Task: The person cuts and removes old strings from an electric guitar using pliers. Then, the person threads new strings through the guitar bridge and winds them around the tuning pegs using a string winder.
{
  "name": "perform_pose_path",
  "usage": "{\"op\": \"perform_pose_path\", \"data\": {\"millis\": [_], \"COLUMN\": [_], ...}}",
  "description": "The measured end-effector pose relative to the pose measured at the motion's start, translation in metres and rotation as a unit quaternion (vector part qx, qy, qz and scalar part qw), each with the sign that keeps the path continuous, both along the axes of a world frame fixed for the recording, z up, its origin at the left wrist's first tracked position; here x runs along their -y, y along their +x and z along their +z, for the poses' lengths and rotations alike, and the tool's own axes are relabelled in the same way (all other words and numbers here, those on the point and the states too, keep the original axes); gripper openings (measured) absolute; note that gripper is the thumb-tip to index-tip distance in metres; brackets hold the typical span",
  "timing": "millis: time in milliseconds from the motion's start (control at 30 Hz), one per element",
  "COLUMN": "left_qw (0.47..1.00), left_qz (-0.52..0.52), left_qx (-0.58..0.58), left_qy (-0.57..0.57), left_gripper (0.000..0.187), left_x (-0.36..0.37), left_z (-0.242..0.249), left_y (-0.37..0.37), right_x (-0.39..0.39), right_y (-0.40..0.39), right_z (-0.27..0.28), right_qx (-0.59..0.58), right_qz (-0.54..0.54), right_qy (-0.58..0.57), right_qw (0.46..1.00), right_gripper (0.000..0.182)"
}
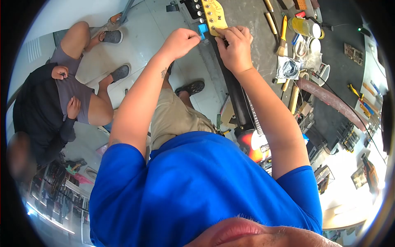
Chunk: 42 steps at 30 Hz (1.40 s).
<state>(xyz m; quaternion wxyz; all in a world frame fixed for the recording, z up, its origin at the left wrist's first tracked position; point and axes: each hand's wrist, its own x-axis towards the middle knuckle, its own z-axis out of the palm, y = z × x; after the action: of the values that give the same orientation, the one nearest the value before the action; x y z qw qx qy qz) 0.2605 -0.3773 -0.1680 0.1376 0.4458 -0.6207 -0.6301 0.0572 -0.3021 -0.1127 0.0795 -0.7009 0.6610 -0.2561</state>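
Observation:
A guitar with a yellow headstock (212, 16) and a sunburst body (252, 144) lies along the bench edge. Metal tuning pegs line the headstock's left side. My left hand (181, 43) is closed, its fingertips pinching a small blue tool (202, 29) beside the lowest peg. At the headstock's lower end, my right hand (236, 47) is closed with thumb and fingers together over the strings' path. What it pinches, if anything, is hidden by the fingers. My right forearm covers part of the neck.
On the dark bench (247, 14) are a yellow-handled brush (283, 36), a jar (303, 27), a plastic bag (287, 68), a long reddish-brown curved piece (329, 99) and cables. Another person (39, 107) sits at the left, legs extended over the tiled floor (152, 31).

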Motion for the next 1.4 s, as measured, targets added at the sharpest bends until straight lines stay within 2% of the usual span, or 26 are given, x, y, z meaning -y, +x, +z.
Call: {"op": "perform_pose_path", "data": {"millis": [133,333,533,633,733,833,933,1033,1167,1200,1300,1400], "left_qw": [0.996,0.991,0.992,0.992,0.992,0.990,0.997,0.990,0.996,1.000,0.997,0.988], "left_qz": [0.045,0.081,0.081,0.081,0.097,0.097,0.055,0.095,0.054,0.007,-0.009,0.097], "left_qx": [-0.069,-0.089,-0.093,-0.079,-0.077,-0.100,-0.042,-0.061,-0.035,-0.009,-0.075,-0.120], "left_qy": [-0.036,-0.056,-0.037,-0.052,-0.006,0.018,-0.034,-0.084,-0.058,-0.004,-0.004,0.022], "left_gripper": [0.026,0.024,0.023,0.022,0.021,0.020,0.020,0.020,0.020,0.019,0.024,0.024], "left_x": [0.001,-0.002,-0.001,-0.002,-0.009,-0.010,0.002,0.026,0.023,0.013,0.012,0.023], "left_z": [0.009,0.015,0.019,0.017,0.007,0.001,0.006,0.006,-0.039,-0.010,-0.005,0.003], "left_y": [-0.002,-0.032,-0.032,-0.027,-0.014,-0.004,0.001,0.000,0.001,0.003,0.006,0.006], "right_x": [-0.001,-0.001,-0.008,-0.008,-0.008,-0.009,-0.009,-0.010,-0.012,-0.012,-0.003,-0.012], "right_y": [0.000,0.005,0.004,0.007,0.009,0.013,0.015,0.015,0.015,0.014,0.011,0.013], "right_z": [0.010,0.016,0.017,0.014,0.014,0.001,-0.003,-0.001,-0.004,-0.005,-0.004,-0.006], "right_qx": [-0.037,-0.066,-0.001,0.055,0.044,0.021,0.011,0.021,-0.004,-0.003,-0.007,-0.009], "right_qz": [-0.041,-0.174,-0.174,-0.150,-0.069,-0.059,-0.055,-0.059,-0.045,-0.042,-0.036,-0.048], "right_qy": [0.085,0.090,0.104,0.070,0.065,0.018,0.001,0.007,-0.012,-0.019,-0.026,-0.015], "right_qw": [0.995,0.978,0.979,0.985,0.994,0.998,0.998,0.998,0.999,0.999,0.999,0.999], "right_gripper": [0.019,0.025,0.026,0.023,0.020,0.020,0.020,0.020,0.019,0.019,0.017,0.017]}}
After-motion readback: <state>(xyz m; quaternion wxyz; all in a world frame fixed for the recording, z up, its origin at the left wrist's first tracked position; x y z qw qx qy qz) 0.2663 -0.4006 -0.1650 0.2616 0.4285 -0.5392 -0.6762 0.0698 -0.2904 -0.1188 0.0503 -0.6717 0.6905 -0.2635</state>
